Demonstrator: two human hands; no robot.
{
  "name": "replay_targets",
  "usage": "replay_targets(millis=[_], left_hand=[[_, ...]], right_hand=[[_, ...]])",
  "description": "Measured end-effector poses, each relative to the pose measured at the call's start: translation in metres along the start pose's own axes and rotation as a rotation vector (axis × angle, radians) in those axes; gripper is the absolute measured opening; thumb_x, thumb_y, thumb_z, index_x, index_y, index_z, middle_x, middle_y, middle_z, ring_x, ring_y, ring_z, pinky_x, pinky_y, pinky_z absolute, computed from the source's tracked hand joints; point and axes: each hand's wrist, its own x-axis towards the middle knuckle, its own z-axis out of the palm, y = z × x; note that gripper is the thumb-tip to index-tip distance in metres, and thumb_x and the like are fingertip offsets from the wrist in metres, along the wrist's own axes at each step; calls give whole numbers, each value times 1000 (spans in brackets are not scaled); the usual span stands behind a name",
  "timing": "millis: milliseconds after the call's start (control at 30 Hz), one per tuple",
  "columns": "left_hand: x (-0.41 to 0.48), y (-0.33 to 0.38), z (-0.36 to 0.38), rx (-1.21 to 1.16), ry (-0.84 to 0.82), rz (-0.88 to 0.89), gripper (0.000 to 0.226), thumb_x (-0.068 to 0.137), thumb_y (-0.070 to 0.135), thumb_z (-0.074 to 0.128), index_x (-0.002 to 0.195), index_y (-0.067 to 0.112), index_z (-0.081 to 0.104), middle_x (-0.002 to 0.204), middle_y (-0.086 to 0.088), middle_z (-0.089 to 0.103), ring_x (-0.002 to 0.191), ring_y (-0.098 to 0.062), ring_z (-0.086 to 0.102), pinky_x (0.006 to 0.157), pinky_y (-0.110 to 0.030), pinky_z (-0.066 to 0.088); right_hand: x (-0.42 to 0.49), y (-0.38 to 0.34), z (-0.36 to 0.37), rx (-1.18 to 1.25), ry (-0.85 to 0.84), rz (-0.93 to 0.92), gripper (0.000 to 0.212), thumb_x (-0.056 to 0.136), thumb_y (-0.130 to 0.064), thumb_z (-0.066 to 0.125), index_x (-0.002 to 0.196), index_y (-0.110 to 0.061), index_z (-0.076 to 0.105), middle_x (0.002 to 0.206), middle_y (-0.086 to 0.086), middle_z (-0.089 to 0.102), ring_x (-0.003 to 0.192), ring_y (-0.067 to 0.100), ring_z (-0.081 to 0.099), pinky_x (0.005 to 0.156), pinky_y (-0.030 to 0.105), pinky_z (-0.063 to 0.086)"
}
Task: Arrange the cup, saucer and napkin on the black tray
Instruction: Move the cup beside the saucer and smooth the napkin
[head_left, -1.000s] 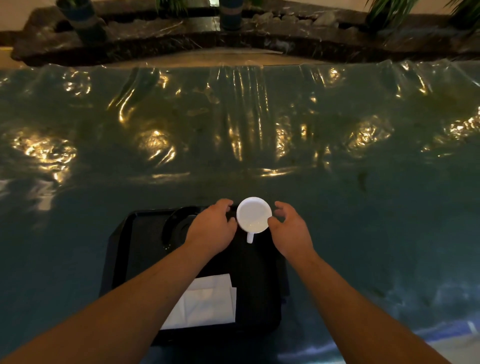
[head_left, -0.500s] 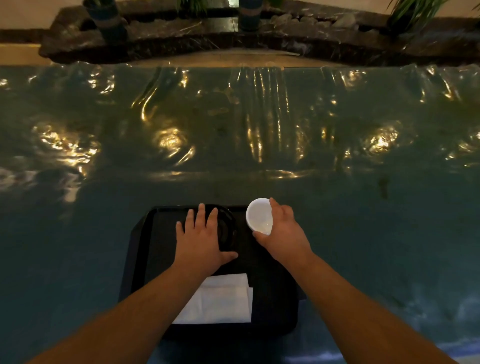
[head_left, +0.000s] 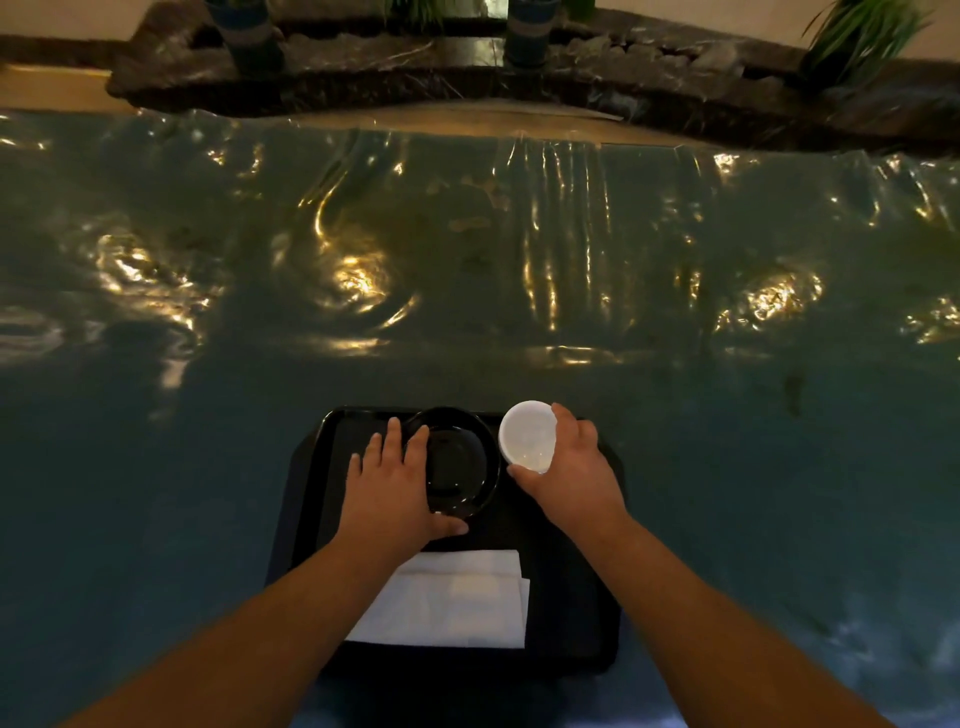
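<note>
A black tray lies on the table near its front edge. On its far half sits a black saucer. My left hand rests flat on the saucer's left edge, fingers spread and thumb along its near rim. My right hand grips a white cup from its right side, at the tray's far right, just right of the saucer. The cup's handle is hidden. A folded white napkin lies on the tray's near half, partly under my left forearm.
The table is covered with a wrinkled, shiny teal plastic sheet that stretches far on all sides. Beyond its far edge runs a dark stone ledge with potted plants.
My left hand moved off the cup and laid itself flat on the saucer's left edge, uncovering the saucer. My right hand closed around the cup's right side. The view shifted, so the tray appears further right.
</note>
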Motion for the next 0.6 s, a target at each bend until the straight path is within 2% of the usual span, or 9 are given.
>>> replay_targets(millis=[267,600], left_hand=[[2,-21,-7,-50,-16,38,138,54,84,74,158,30,-1,169,-6,-5,152,-30,14,121,-50,20],[9,-43,-12,-34,-39,61,145,49,80,80,158,32,-1,169,-3,-2,151,-31,18,119,-46,21]], right_hand=[[-2,-11,7,-4,13,3,96,74,-52,85,148,-29,28,137,6,42,106,31,62,79,40,53],[0,-25,17,-15,9,3,97,73,-55,86,145,-27,27,137,9,42,105,31,61,76,39,54]])
